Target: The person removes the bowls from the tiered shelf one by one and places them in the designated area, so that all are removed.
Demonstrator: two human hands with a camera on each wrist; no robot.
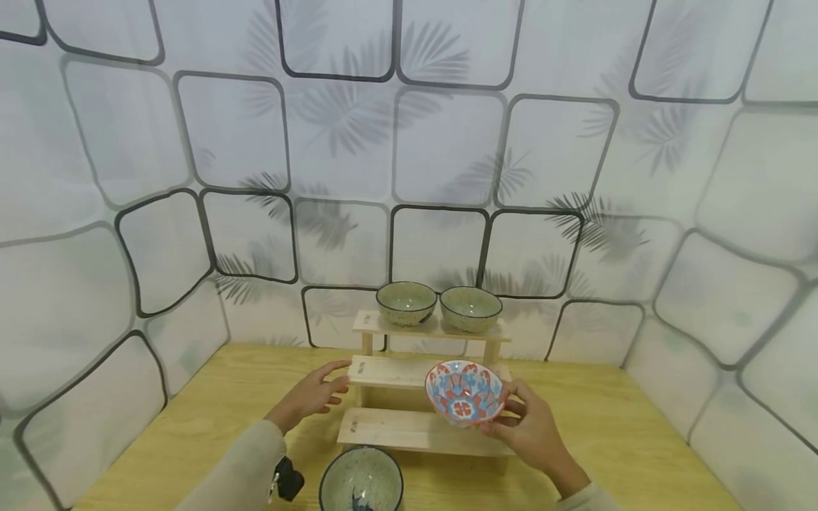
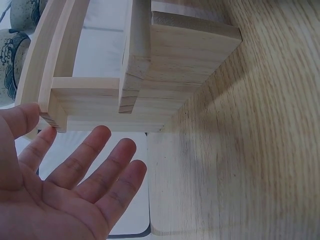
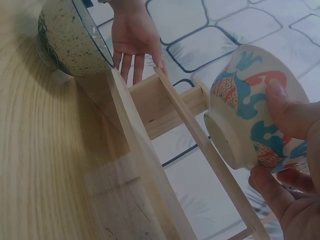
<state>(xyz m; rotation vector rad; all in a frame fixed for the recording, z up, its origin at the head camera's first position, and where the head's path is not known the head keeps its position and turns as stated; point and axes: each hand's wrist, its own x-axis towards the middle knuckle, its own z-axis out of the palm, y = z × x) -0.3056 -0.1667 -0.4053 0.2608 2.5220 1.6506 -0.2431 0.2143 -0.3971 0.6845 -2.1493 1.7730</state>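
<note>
My right hand (image 1: pixel 527 431) grips a small bowl (image 1: pixel 464 392) with a red, blue and white pattern by its right side. The bowl is tilted toward the head camera, in front of the middle tier of a three-tier wooden rack (image 1: pixel 415 429). In the right wrist view, its outer wall and foot ring show, with the thumb on the outer wall and fingers underneath. My left hand (image 1: pixel 313 396) is at the left end of the middle shelf. Its thumb and index fingertips meet the board's end in the left wrist view, and the other fingers are extended and spread.
Two green speckled bowls, a left one (image 1: pixel 406 304) and a right one (image 1: pixel 471 309), stand on the top shelf. Another speckled bowl (image 1: pixel 361 480) stands in front of the rack on the wood-grain table (image 1: pixel 211 411). Patterned white sheeting (image 1: pixel 345 156) encloses the back and sides.
</note>
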